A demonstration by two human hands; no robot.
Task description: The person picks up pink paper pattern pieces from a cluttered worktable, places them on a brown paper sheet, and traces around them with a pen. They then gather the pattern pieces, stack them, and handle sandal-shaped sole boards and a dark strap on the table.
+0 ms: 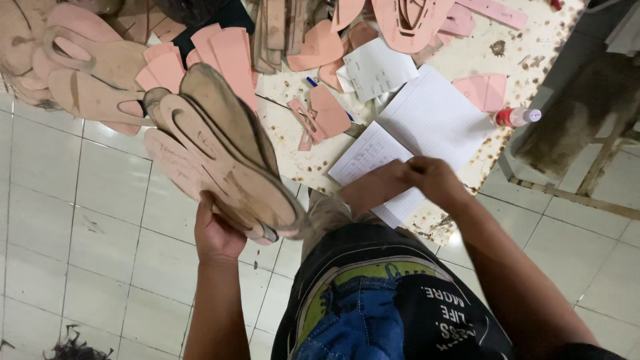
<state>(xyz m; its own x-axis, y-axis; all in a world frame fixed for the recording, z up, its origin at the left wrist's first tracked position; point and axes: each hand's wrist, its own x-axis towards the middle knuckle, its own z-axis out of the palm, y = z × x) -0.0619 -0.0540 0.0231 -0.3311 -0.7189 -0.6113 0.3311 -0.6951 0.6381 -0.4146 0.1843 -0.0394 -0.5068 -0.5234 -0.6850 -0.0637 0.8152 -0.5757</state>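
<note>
Head view: the left hand (217, 233) grips a fanned stack of tan, shoe-sole-shaped cardboard patterns (220, 157), raised at about nine o'clock over the white tiled floor (73, 220). The right hand (400, 183), fingers curled narrow, presses on an open white lined notebook (427, 120) at one o'clock on the stained white worktable (533, 47). A small clear bottle with a red band (517, 117) lies at three o'clock of the notebook.

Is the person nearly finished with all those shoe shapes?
Hard to tell. The left hand already holds a stack of shoe-shaped patterns. The right hand rests on the open notebook. Many pink patterns lie loose on the table.
</note>
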